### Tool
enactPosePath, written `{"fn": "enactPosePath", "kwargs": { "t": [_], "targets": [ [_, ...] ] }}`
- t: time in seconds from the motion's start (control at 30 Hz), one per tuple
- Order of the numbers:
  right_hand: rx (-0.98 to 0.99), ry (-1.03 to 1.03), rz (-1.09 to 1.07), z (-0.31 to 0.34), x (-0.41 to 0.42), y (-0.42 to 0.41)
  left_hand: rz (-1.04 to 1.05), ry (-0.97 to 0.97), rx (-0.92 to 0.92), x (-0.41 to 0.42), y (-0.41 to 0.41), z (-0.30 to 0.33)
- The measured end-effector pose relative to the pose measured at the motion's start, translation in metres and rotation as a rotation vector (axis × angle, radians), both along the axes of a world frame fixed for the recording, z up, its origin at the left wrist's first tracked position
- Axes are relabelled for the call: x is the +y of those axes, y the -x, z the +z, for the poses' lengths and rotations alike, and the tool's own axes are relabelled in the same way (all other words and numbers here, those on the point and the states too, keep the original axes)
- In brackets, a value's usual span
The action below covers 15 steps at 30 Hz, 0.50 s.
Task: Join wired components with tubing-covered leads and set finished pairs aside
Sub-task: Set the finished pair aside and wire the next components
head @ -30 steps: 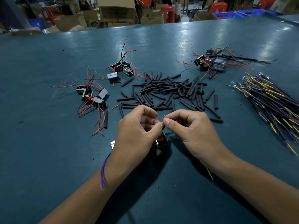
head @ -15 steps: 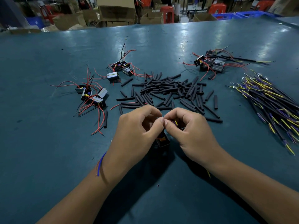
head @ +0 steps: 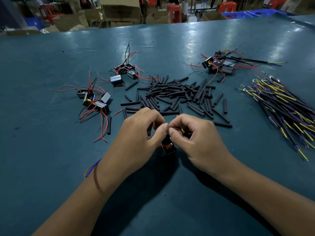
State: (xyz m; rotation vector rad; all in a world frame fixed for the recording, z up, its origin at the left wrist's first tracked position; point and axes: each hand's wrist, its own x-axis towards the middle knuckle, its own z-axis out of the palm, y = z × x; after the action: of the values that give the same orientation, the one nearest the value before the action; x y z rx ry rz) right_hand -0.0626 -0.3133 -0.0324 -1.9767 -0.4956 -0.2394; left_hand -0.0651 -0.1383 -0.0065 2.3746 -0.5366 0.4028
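**Hands pinch leads above a component**

Left hand (head: 138, 138) and right hand (head: 196, 138) meet thumb to thumb, fingers curled, pinching thin wires (head: 182, 129) over a black component (head: 167, 147) on the table (head: 51, 167). Tubing pieces (head: 179, 94) lie just beyond; the lead bundle (head: 281, 106) lies right. Cardboard boxes (head: 119, 12) stand behind, contents unseen.

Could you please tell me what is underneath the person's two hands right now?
A small black wired component shows below the left hand and right hand, on the teal table. The fingers hide the wire joint and most of its leads.
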Motion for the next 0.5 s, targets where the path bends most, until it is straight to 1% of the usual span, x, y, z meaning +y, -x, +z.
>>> {"fn": "enactPosePath", "kwargs": {
  "t": [0.2,0.37,0.5],
  "targets": [
    [-0.026,0.045,0.013,0.0028,0.0014,0.0009,-0.017,-0.052,-0.042,0.0029,0.0012,0.0037],
    [-0.072,0.107,0.033,0.0059,0.0004,0.0021,-0.074,-0.130,-0.055,0.0057,0.0013,0.0074],
    [-0.098,0.144,0.040,0.0060,0.0000,0.0020,-0.101,-0.150,-0.026,0.0081,0.0012,0.0098]
  ]
}}
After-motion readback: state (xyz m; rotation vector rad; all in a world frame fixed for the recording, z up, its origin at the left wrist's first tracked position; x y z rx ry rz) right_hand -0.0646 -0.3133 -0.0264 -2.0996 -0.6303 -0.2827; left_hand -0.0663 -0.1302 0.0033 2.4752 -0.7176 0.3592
